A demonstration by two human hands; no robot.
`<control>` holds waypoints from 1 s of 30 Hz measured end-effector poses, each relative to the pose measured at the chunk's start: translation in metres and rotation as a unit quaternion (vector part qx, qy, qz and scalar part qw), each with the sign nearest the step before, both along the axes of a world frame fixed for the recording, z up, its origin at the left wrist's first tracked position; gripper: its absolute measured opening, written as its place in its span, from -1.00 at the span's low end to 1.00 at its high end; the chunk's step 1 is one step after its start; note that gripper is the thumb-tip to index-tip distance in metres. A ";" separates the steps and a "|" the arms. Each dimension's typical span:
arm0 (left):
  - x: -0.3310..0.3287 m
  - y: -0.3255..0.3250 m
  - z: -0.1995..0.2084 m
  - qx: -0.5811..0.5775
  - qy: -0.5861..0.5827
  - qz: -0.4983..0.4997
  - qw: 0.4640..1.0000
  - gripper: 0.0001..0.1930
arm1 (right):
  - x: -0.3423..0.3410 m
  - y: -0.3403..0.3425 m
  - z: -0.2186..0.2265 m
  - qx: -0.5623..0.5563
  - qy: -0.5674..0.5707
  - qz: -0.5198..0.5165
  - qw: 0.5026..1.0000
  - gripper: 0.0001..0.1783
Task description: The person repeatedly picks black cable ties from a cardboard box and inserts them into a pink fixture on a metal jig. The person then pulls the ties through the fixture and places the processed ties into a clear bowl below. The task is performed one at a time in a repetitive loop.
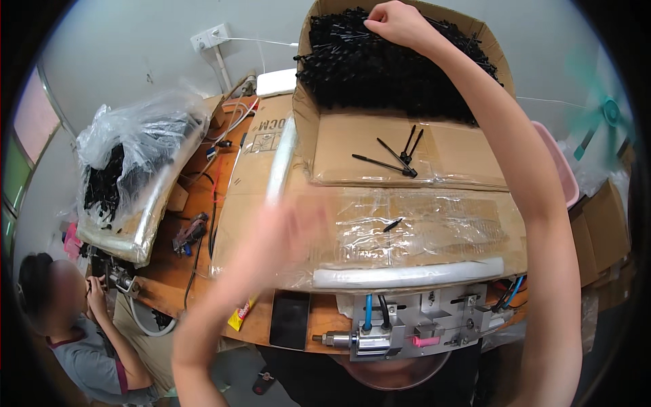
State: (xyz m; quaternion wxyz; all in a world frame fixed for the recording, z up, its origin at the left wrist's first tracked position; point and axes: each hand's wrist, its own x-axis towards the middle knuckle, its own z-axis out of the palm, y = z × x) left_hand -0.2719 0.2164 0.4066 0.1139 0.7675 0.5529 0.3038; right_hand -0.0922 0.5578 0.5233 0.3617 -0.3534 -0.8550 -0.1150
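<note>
Right hand (399, 22) reaches into cardboard box (380, 146) at 12 o'clock, fingers curled into heap of black plastic sticks (380, 64); pinch itself hidden. Sticks look light, stiff, tangle-prone; best taken by shaft. Left hand (288, 234) blurred mid-air at centre, grip unreadable. Loose sticks (397, 157) on flap.

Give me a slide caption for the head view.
Right hand reaches into a cardboard box of black plastic parts; left hand blurs mid-air.
</note>
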 end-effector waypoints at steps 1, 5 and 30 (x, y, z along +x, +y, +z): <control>-0.015 0.057 0.019 0.133 0.023 0.111 0.985 -0.83 | -0.012 0.001 0.009 -0.029 0.034 -0.005 0.999 -0.60; -0.083 0.267 0.071 0.260 0.184 0.206 0.925 -0.64 | -0.075 0.010 0.022 -0.058 0.030 -0.077 0.995 -0.66; -0.052 0.339 0.095 -0.209 -0.061 0.192 0.957 -0.37 | -0.088 0.024 -0.007 -0.410 0.070 -0.024 0.909 -0.16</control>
